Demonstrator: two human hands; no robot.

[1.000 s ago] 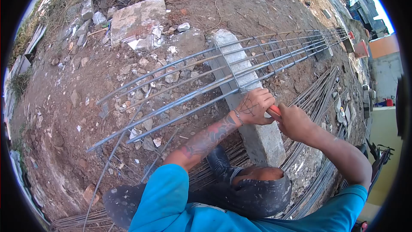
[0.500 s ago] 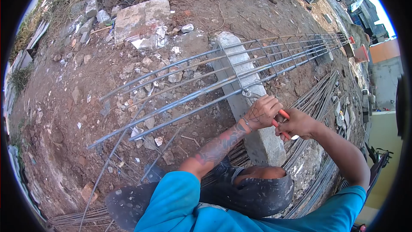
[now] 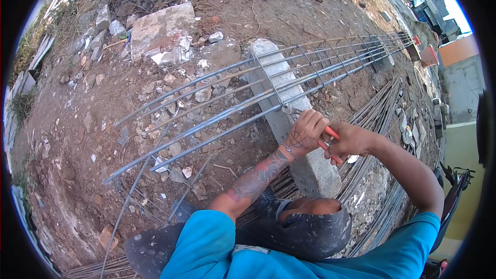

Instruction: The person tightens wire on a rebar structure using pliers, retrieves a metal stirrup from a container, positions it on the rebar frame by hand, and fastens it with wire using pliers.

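Note:
My right hand (image 3: 350,140) is closed round the red handles of a pair of pincers (image 3: 331,133). Just ahead of it, my left hand (image 3: 308,128) is wrapped over the front part of the same tool, hiding much of it. The metal jaws (image 3: 291,109) meet the near corner of a rebar cage (image 3: 243,106), where a stirrup crosses the lowest long bar. Any tie wire there is too small to make out. Long steel bars run out from the cage to the left, and square stirrups are spaced along it to the right.
A concrete block (image 3: 316,163) lies under the cage, and a farther support (image 3: 381,59) holds its other part. Bundled loose rods (image 3: 376,108) lie on the right. Rubble and a broken slab (image 3: 163,28) lie on the dirt. My knee (image 3: 310,227) is close below the block.
The view has shifted slightly, so the cage and hands sit a little further left. Both hands keep their hold on the pincers at the same corner.

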